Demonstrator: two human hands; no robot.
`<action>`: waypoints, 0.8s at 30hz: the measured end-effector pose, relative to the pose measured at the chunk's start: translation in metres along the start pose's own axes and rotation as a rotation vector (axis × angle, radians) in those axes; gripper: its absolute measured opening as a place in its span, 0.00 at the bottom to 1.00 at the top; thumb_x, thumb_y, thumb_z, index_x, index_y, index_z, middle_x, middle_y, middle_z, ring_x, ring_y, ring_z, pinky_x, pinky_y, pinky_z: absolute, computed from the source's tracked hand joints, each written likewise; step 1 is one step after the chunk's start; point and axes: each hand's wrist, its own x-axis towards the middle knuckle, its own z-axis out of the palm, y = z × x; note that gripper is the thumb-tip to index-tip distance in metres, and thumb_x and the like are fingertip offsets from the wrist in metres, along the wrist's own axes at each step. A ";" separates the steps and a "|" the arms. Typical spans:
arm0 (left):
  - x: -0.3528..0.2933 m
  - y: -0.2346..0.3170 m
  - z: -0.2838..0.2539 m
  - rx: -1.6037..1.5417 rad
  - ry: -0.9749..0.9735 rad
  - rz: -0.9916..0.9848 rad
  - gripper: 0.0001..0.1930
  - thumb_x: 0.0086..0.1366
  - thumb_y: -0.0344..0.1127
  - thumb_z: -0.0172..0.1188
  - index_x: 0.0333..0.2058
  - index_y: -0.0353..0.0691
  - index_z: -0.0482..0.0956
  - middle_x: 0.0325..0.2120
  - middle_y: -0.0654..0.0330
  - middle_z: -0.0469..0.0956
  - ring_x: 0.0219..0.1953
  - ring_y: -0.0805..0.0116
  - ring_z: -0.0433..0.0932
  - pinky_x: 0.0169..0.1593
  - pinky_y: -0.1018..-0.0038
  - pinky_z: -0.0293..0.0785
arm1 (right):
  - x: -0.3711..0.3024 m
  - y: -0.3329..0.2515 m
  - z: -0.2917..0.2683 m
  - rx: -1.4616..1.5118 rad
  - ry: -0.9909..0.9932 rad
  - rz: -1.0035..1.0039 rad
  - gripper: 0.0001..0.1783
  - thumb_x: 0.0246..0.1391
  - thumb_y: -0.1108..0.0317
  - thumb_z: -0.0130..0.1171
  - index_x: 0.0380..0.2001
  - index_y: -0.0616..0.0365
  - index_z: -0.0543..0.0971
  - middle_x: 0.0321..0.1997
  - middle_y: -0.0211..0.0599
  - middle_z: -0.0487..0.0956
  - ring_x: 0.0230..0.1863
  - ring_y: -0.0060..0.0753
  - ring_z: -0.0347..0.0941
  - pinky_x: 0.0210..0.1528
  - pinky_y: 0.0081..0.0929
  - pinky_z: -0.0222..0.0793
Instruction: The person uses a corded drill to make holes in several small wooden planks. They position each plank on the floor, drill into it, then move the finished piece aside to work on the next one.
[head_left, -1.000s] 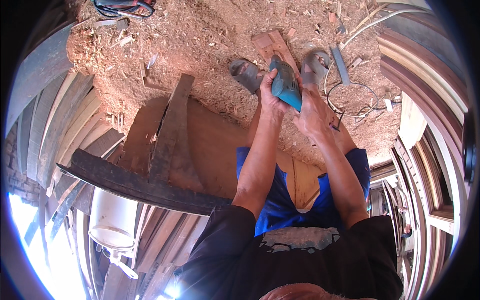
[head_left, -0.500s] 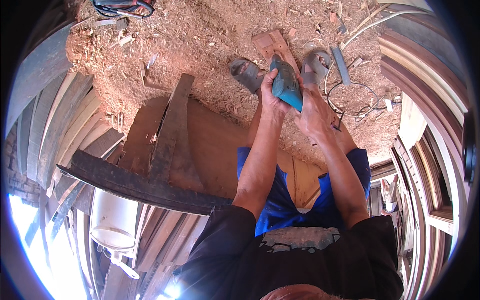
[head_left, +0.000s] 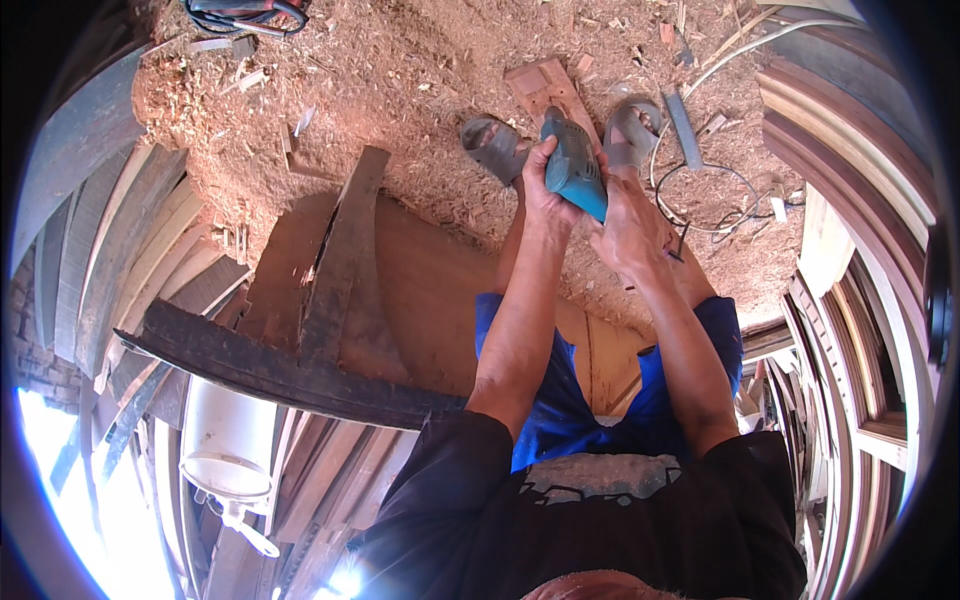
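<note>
Both hands meet on a teal power tool [head_left: 575, 165] held out over the sawdust-covered floor, just above my two grey sandals [head_left: 495, 148]. My left hand [head_left: 545, 190] wraps the tool's left side and top. My right hand [head_left: 628, 230] grips it from below and to the right. A small reddish wood piece [head_left: 545, 90] lies on the floor just beyond the tool, between the sandals. The tool's working end is hidden by my hands.
Dark curved wooden planks [head_left: 335, 265] lie to the left over a brown board [head_left: 430, 290]. A white bucket [head_left: 230, 440] stands lower left. A thin black cable [head_left: 715, 200] loops at the right near stacked curved wood frames [head_left: 850, 150]. Dark cords [head_left: 240, 15] lie at top left.
</note>
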 end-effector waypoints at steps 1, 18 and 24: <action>0.000 0.000 0.000 0.001 -0.003 -0.005 0.32 0.56 0.53 0.66 0.49 0.30 0.76 0.39 0.43 0.81 0.40 0.43 0.81 0.46 0.50 0.81 | 0.000 0.001 0.001 -0.007 0.002 -0.002 0.34 0.43 0.73 0.69 0.56 0.72 0.72 0.53 0.63 0.76 0.49 0.64 0.78 0.51 0.50 0.75; 0.009 0.004 -0.006 -0.026 -0.005 -0.046 0.27 0.56 0.51 0.68 0.43 0.32 0.78 0.35 0.44 0.82 0.36 0.43 0.83 0.42 0.49 0.82 | 0.007 -0.002 0.005 0.024 -0.028 0.084 0.31 0.41 0.72 0.72 0.50 0.68 0.75 0.47 0.61 0.79 0.47 0.63 0.80 0.49 0.50 0.76; 0.008 0.008 0.009 -0.013 0.003 -0.005 0.26 0.54 0.49 0.70 0.42 0.33 0.78 0.32 0.43 0.82 0.33 0.44 0.83 0.40 0.51 0.83 | 0.011 -0.021 -0.018 -0.070 -0.090 0.126 0.33 0.41 0.69 0.75 0.52 0.66 0.75 0.48 0.60 0.80 0.48 0.62 0.81 0.50 0.49 0.77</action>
